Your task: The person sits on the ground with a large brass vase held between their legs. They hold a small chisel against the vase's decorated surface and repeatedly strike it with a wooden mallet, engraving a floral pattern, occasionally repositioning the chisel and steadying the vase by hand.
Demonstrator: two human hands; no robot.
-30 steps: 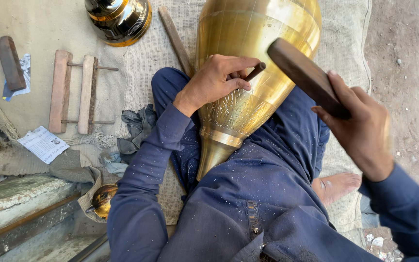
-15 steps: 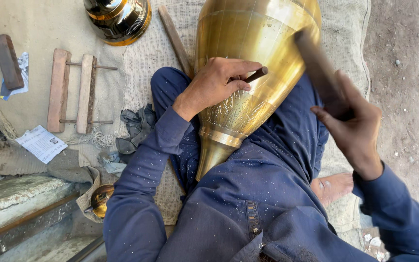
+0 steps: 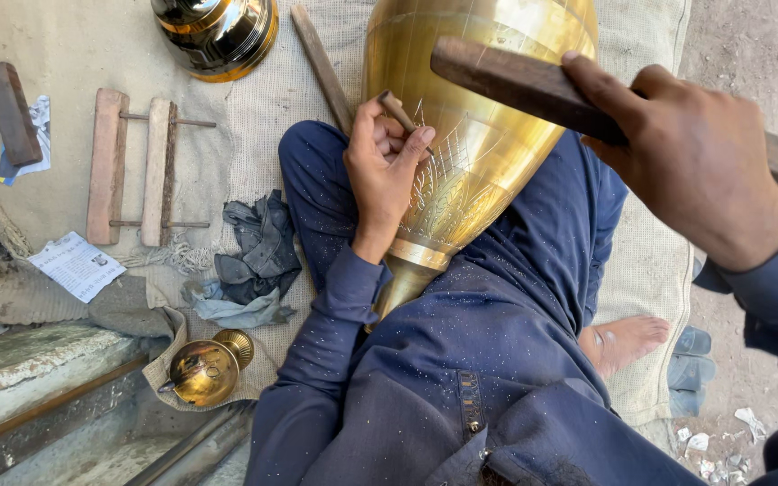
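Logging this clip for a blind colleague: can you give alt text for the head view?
A seated person's left hand holds a thin chisel against a large brass vessel lying across their lap, while the right hand raises a wooden mallet. Wooden tools and a small brass piece lie on cloth nearby.

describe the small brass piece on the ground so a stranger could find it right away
Start from the big brass vessel across the person's lap, then look down past the grey rags to the mat's lower left edge. There lies the small round brass piece, far smaller than the dark shiny brass pot at the top.
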